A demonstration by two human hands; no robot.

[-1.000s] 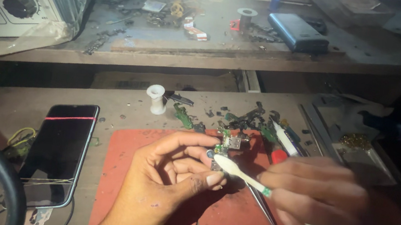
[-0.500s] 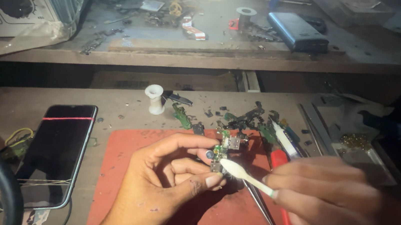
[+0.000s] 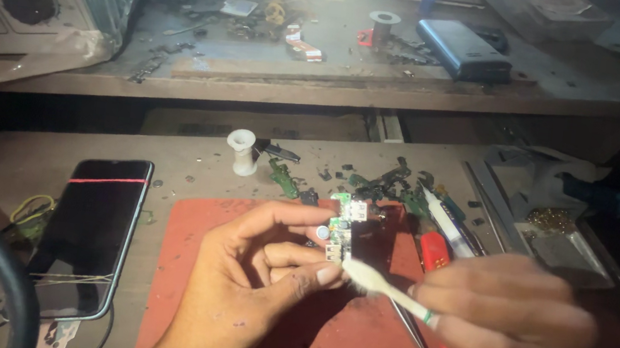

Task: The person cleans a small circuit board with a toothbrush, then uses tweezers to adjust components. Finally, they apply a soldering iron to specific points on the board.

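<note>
The left hand (image 3: 251,284) pinches a small green circuit board (image 3: 343,228) in its fingers above the red mat (image 3: 191,261), while the right hand (image 3: 511,321), closed around a white toothbrush (image 3: 383,285), could push it loose by brushing too hard.

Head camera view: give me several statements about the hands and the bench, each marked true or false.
1. The left hand pinches a small circuit board between its fingertips. True.
2. The right hand holds a pair of scissors. False: it holds a white toothbrush whose head meets the board.
3. A dark phone lies left of the red mat. True.
4. The white spool stands on the red mat. False: it stands on the wooden bench beyond the mat.
5. The phone's screen is lit bright. False: it is dark.
</note>
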